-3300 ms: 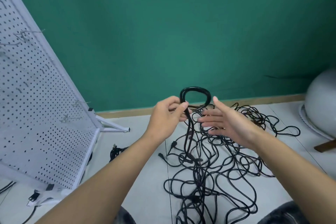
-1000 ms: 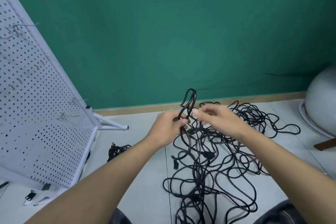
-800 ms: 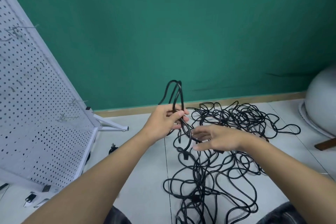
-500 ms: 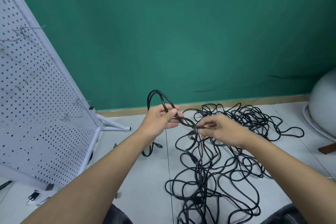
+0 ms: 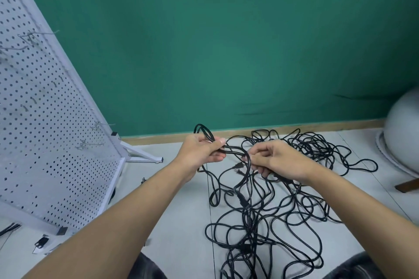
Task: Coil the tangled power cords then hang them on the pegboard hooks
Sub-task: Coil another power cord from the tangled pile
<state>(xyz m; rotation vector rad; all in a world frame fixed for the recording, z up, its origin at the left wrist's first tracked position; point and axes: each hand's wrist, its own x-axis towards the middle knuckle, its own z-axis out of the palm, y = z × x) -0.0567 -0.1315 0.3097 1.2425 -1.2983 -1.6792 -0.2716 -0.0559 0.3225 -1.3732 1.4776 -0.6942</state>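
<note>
Item: power cords, black, tangled. The main heap [image 5: 272, 222] lies on the floor [image 5: 181, 222], spreading from 1 o'clock round to 6 o'clock of your hands, thickest toward 5 o'clock. Small coil [image 5: 204, 132]: a few loops rise at 12 o'clock out of your left hand [image 5: 199, 152], whose fingers are curled round them with the thumb clamped on top. Working strand [image 5: 235, 150]: it leaves that fist toward 3 o'clock, long axis roughly level, and bends downward at your right hand [image 5: 278, 161], whose fingertips pinch it at the bend. Below there it drops toward 6 o'clock into the heap. A plug [image 5: 238, 166] hangs just beside the right hand, at its 8 o'clock. Judgement: the coil looks barely begun. The next loop must travel from 3 o'clock back to the left fist, so your right hand, nearer the slack, should feed. Pegboard [image 5: 45, 131]: white, leaning, at 9 o'clock. Its hooks [image 5: 90, 144] carry nothing where visible.
</note>
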